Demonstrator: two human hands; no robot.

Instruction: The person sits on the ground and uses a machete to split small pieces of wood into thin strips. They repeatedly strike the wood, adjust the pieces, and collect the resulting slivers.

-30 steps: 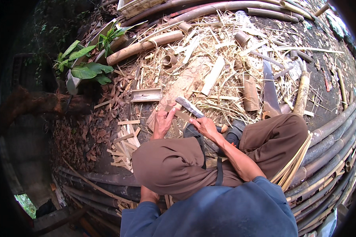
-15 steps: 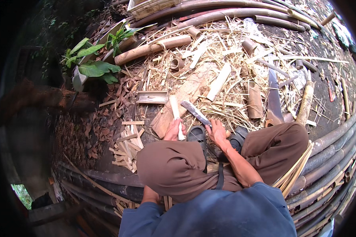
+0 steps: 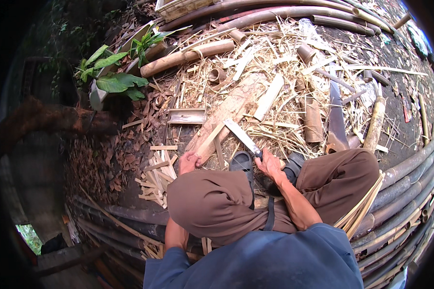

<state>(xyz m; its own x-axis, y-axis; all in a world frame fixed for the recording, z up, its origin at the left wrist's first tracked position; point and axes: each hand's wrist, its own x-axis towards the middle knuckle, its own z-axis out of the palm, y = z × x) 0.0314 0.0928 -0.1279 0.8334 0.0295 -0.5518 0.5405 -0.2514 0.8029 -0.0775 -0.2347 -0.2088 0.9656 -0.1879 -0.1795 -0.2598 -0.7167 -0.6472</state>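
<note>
My right hand point(image 3: 270, 166) grips the dark handle of a long, broad-bladed knife point(image 3: 242, 136), its pale blade angled up and to the left. My left hand point(image 3: 190, 162), beside my left knee, has its fingers closed at the lower end of a pale bamboo strip point(image 3: 210, 138). The strip's upper end is close to the knife's tip. Another narrow strip point(image 3: 219, 154) leans just right of it. Beneath them lies a thick, worn wooden board point(image 3: 234, 103).
A heap of short bamboo slats point(image 3: 158, 178) lies left of my knee. Shavings point(image 3: 287, 106) cover the ground ahead, with a split bamboo piece point(image 3: 269, 97) among them. A handsaw point(image 3: 336, 115) and bamboo tubes point(image 3: 313, 123) lie to the right. Bamboo poles point(image 3: 395, 185) line the right side.
The pale bamboo piece now shows as two separate strips, one in my left hand and one leaning loose. My left hand has moved left and the knife blade has turned slightly.
</note>
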